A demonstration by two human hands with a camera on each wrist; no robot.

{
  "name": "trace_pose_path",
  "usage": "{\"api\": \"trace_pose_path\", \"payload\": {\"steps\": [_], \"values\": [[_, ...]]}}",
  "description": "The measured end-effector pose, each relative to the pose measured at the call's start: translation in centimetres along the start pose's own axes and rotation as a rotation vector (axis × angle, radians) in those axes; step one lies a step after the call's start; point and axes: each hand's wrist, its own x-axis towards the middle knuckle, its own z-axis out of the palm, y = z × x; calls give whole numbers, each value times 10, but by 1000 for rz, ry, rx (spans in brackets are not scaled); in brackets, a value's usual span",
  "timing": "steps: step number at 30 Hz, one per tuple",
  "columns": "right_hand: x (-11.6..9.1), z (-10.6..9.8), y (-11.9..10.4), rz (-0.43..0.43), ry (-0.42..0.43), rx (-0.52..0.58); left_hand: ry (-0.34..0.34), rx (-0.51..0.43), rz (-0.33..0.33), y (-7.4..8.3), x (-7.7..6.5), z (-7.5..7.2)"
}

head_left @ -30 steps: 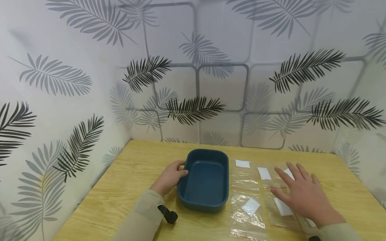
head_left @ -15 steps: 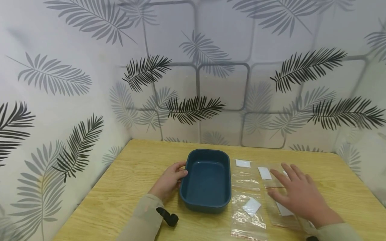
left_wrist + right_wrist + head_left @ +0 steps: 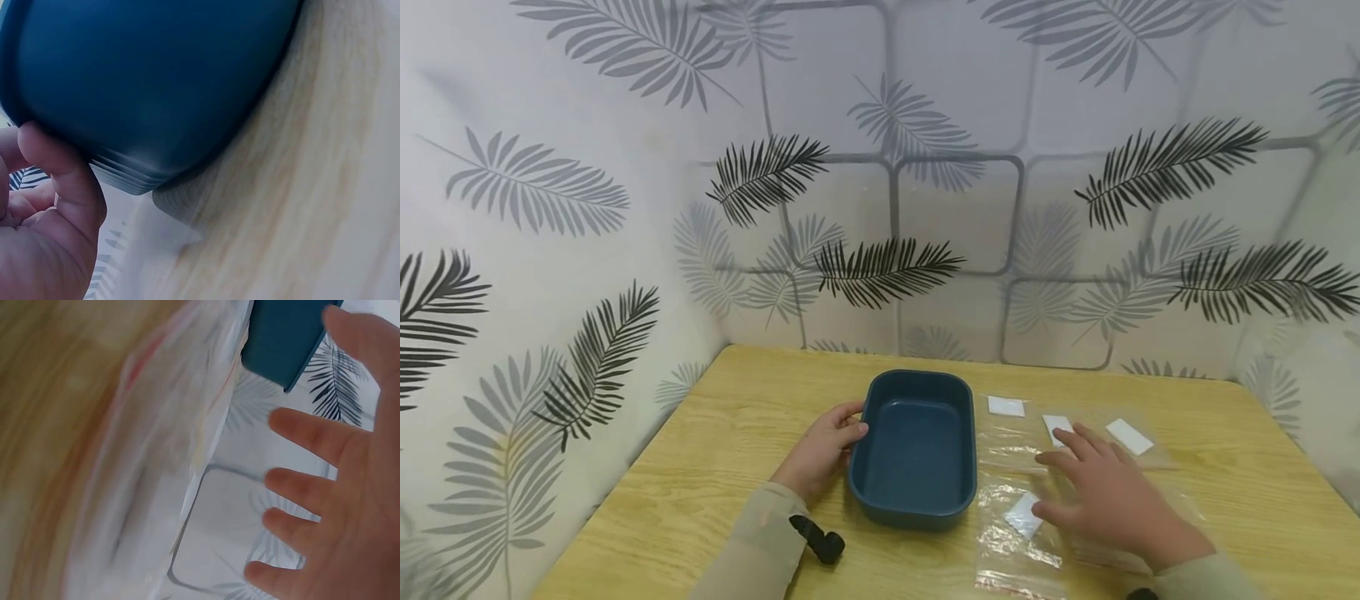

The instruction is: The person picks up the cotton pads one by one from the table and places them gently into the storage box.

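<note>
Container (image 3: 912, 454), lidless, dark blue and round-cornered, was set upright near the middle of a wood-grain table (image 3: 700, 454), between two bare hands. Its left wall was gripped by the left hand (image 3: 822, 446): the thumb was hooked over the rim and the other fingers were curled against the outside, a hold that was probably chosen so that the container was steadied and its inside was not covered. The right hand (image 3: 1112, 492) was held palm down over clear bags (image 3: 1011, 454), with its fingers well spread and nothing held; by the right wrist view, the fingers seemed to be kept off the plastic, perhaps so that no bag was dragged. The bags were laid flat in rough rows just right of the container, likely so that they could be reached easily by that hand. In or on several of them, small white pieces (image 3: 1129, 437) were seen; which of the two could not be told. Part of the group was hidden by the right hand, so the full number could not be counted. Behind the table, a pale wall (image 3: 955, 83) was patterned with grey and black fronds.
</note>
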Motion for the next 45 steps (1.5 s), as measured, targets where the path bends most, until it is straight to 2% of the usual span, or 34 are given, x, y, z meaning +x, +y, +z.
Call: {"api": "trace_pose_path", "payload": {"steps": [6, 18, 26, 35, 41, 45], "values": [[3, 6, -8, 6, -94, 27, -12, -29, 4, -1, 2, 1], [1, 15, -17, 54, -163, 68, -14, -32, -15, -7, 0, 1], [2, 18, -18, 27, -169, 76, 8, -17, -13, -8, -3, -2], [3, 17, -18, 60, -200, 79, -2, -25, -6, -4, -1, -1], [2, 15, -16, -7, -132, 91, 10, -18, -2, -2, 0, 0], [2, 14, -15, -35, -135, 106, 12, -16, -3, -2, 1, 0]]}}
